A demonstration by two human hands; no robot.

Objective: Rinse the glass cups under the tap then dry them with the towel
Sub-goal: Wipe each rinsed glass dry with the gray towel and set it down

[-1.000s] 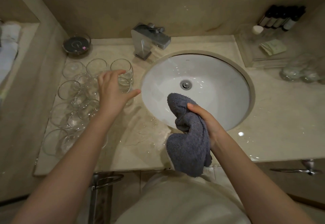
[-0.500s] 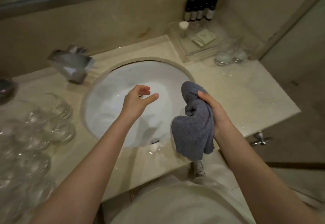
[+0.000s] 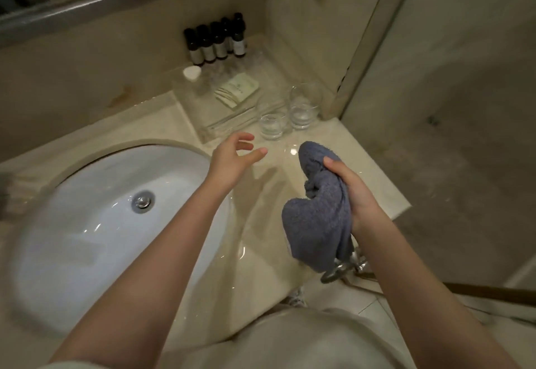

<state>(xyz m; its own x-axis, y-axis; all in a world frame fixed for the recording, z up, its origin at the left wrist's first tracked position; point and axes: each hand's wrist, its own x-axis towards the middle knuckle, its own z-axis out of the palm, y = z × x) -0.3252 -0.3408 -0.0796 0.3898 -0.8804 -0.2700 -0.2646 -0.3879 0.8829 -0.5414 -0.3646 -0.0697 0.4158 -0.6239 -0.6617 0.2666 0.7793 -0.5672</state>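
- The left hand (image 3: 232, 158) is over the desk (image 3: 362, 148) just right of the sink (image 3: 87, 194), fingers spread and loosely bent, holding nothing.
- Its fingertips point toward two cups by the far right corner; the near cup (image 3: 272, 126) stands just beyond them, apart from the hand.
- The far cup (image 3: 303, 107) stands just beside the near one, to its right and closer to the wall; both are upright.
- The right hand (image 3: 352, 191) grips a grey-blue towel (image 3: 319, 218), thumb across the top and fingers curled behind the cloth.
- The towel is bunched; its upper end pokes up above the thumb and the rest hangs down past the desk's front edge.
- The towel is near the left hand, to its right, and well short of the cups.
- A clear tray (image 3: 232, 116) sits behind the left hand, touching or nearly touching the near cup; I cannot tell which.
- On the tray lie paper packets (image 3: 236, 91) and a white cap (image 3: 192, 72); dark bottles (image 3: 216, 41) stand in a row behind it against the wall.
- The desk shines wet between the hands.
- The drain (image 3: 142, 201) lies in the white sink, left of the left forearm.
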